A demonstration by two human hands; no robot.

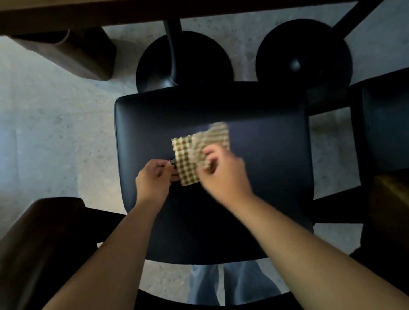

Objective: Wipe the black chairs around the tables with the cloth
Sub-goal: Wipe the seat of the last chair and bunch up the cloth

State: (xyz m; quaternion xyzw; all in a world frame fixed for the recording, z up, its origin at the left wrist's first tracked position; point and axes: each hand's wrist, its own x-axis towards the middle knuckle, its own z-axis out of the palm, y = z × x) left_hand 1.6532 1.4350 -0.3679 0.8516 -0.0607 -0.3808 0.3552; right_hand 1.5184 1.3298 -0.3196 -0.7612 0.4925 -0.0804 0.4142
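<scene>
Over the chair — both hands grip cloth.

Both bare forearms reach forward and down from the bottom corners of the head view, converging toward centre. Left hand: back of hand up, fingers curled inward, fingertips pinching the left edge of the checked cloth. Right hand: motion-blurred, knuckles up, fingers curled over the cloth's right side, thumb side toward the left hand. Hands sit close together, not touching. Wrists roughly straight, right slightly further forward.
</scene>
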